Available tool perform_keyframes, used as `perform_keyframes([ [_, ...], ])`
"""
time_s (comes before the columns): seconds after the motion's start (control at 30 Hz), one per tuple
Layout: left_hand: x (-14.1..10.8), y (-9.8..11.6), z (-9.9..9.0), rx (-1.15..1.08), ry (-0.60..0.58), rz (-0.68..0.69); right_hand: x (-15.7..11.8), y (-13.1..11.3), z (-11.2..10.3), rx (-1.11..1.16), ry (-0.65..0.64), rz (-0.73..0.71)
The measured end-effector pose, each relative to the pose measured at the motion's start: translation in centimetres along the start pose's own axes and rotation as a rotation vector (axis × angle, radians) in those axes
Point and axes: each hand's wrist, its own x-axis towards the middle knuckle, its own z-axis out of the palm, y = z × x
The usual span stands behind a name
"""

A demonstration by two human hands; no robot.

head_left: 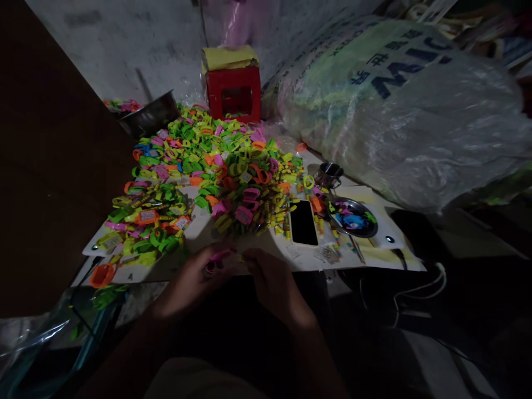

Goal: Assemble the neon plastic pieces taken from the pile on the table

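My left hand (pixel 189 285) is closed around a small pink plastic piece (pixel 218 263), which looks like a toy watch part. My right hand (pixel 274 280) is close beside it, fingers pinched near a tiny yellowish bit that is too dark and blurred to name. Both hands are at the front edge of the white tabletop (pixel 199 235). Just beyond them rises a heap of toy watch pieces (pixel 243 183) in green, yellow, pink and orange. A smaller pile of similar pieces (pixel 145 221) lies to the left.
Right of the heap lie a phone (pixel 304 223), a metal cup (pixel 329 174) and a metal dish (pixel 355 217) with blue and pink bits. A red box (pixel 235 94) and a metal pan (pixel 152 115) stand behind. A huge plastic sack (pixel 394 122) bulges at right.
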Motion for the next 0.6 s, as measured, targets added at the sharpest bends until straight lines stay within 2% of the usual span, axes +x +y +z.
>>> perform_keyframes([
  [0.13,-0.2,-0.2,-0.4,-0.079,-0.033,-0.057,-0.1,-0.8,-0.4,-0.122,-0.109,-0.034],
  [0.23,-0.3,0.0,-0.7,-0.162,-0.124,-0.165,-0.1,-1.5,-0.4,-0.18,-0.23,-0.037],
  [0.33,-0.4,-0.1,-0.6,-0.194,-0.174,-0.275,0.0,-2.0,0.4,-0.314,-0.32,0.018],
  [0.47,-0.3,-0.6,0.0,-0.227,-0.183,-0.427,0.0,-2.2,1.8,-0.441,-0.401,0.051],
  [0.53,-0.2,-0.9,-0.3,-0.215,-0.189,-0.442,0.2,-1.8,2.6,-0.429,-0.414,0.035],
  [0.6,-0.1,-1.5,-1.3,-0.142,-0.146,-0.386,0.6,-0.8,3.2,-0.402,-0.38,0.011],
])
